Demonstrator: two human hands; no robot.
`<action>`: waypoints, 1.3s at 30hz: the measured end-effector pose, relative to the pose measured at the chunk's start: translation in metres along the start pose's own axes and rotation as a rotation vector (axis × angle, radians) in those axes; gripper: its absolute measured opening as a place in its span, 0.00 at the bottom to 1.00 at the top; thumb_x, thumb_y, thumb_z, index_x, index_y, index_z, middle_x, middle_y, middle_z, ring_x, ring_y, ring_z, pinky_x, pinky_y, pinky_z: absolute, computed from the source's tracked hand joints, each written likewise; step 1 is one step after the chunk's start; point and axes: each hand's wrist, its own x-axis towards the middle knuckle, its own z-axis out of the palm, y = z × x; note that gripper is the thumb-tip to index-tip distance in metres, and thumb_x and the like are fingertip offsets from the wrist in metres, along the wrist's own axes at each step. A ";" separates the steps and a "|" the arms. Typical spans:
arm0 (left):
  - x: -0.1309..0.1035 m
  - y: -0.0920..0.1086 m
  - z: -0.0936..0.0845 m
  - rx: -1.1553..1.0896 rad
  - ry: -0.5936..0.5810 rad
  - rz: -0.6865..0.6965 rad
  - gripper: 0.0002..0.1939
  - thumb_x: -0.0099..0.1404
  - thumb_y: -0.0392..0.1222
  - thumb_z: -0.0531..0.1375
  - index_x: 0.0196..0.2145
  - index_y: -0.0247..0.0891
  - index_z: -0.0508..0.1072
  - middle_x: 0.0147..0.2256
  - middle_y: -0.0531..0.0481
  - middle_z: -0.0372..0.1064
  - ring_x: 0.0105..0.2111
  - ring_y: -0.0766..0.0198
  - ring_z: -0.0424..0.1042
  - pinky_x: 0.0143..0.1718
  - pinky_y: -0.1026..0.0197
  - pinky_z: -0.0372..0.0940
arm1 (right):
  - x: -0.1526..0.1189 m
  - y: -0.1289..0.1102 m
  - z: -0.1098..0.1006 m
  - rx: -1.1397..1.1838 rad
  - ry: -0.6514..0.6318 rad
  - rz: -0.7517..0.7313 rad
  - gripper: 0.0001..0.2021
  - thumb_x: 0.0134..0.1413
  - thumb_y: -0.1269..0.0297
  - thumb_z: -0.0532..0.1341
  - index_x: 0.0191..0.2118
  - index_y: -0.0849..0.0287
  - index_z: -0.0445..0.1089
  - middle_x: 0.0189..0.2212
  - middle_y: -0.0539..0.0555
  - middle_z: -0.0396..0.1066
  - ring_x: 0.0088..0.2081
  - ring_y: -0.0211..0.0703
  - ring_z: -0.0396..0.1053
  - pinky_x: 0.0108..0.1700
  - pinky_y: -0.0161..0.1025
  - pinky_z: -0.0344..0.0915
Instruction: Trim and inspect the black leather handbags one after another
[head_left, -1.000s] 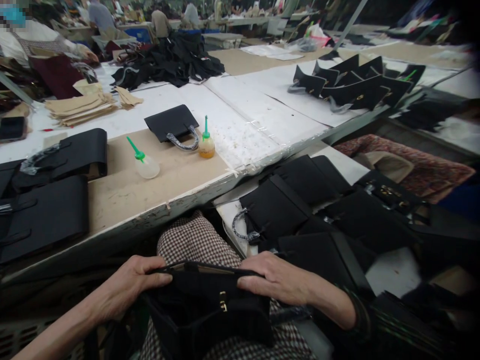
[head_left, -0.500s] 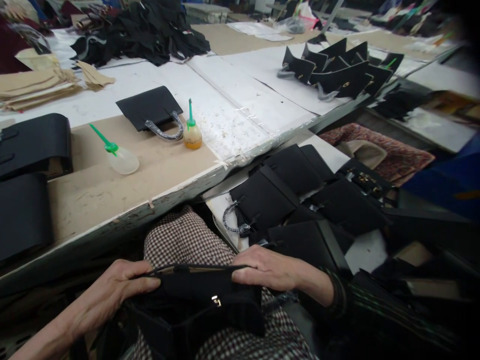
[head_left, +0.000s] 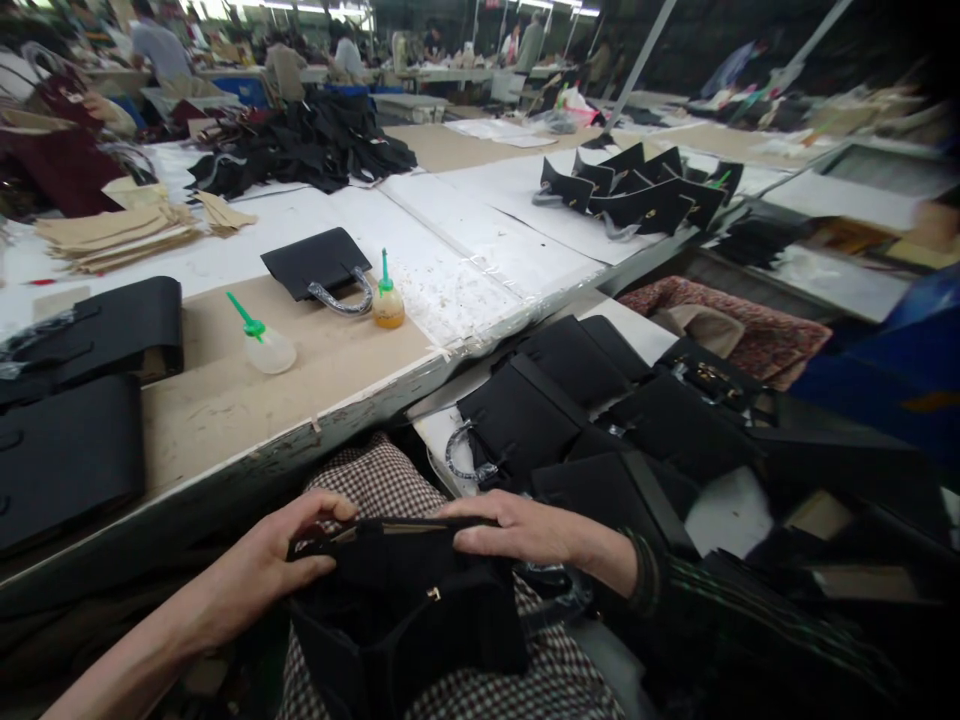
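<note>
A black handbag (head_left: 405, 610) with a small gold clasp rests on my lap, over brown-and-white checked cloth (head_left: 375, 478). My left hand (head_left: 300, 550) pinches the left end of its upper edge between thumb and fingers. On the right part of the same edge, my right hand (head_left: 517, 530) grips with the thumb on the near side and the fingers beyond. A plastic-wrapped handle (head_left: 562, 605) sticks out at the bag's right. The inside and underside of the bag are mostly hidden.
Two squeeze bottles, one clear (head_left: 270, 350) and one with amber liquid (head_left: 388, 305), stand on the table beside a black bag panel (head_left: 319, 262). Black bags (head_left: 525, 405) are piled at my right. Black pieces (head_left: 637, 190) stand farther back. People work in the distance.
The view has tilted up, showing more of the background. My left hand has shifted right along the bag's edge, its fingers now more bent. Both hands keep hold of the bag.
</note>
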 end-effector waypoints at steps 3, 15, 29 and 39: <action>0.008 0.009 0.003 0.062 -0.029 0.072 0.12 0.60 0.39 0.62 0.44 0.41 0.71 0.48 0.49 0.71 0.49 0.57 0.69 0.53 0.59 0.61 | -0.002 -0.002 0.007 0.026 0.042 0.009 0.19 0.64 0.56 0.56 0.55 0.60 0.69 0.48 0.54 0.72 0.48 0.46 0.69 0.52 0.39 0.63; 0.035 0.025 0.019 0.328 -0.008 0.086 0.11 0.62 0.45 0.63 0.26 0.38 0.71 0.32 0.56 0.71 0.35 0.64 0.69 0.38 0.64 0.60 | -0.013 0.002 0.020 0.033 0.164 0.099 0.16 0.62 0.56 0.58 0.47 0.61 0.74 0.34 0.50 0.72 0.34 0.38 0.65 0.38 0.33 0.63; 0.038 0.022 0.035 0.245 0.183 0.026 0.12 0.60 0.44 0.63 0.22 0.37 0.68 0.32 0.52 0.75 0.34 0.61 0.72 0.37 0.63 0.62 | -0.015 -0.007 0.023 0.019 0.216 0.108 0.15 0.62 0.58 0.58 0.47 0.61 0.75 0.31 0.50 0.71 0.32 0.37 0.63 0.33 0.30 0.60; 0.034 0.020 0.034 0.179 0.121 -0.014 0.09 0.59 0.46 0.63 0.35 0.38 0.72 0.30 0.55 0.71 0.31 0.63 0.68 0.33 0.64 0.61 | -0.015 0.003 0.027 0.228 0.164 0.126 0.14 0.60 0.58 0.60 0.44 0.62 0.76 0.33 0.51 0.72 0.31 0.36 0.64 0.35 0.31 0.61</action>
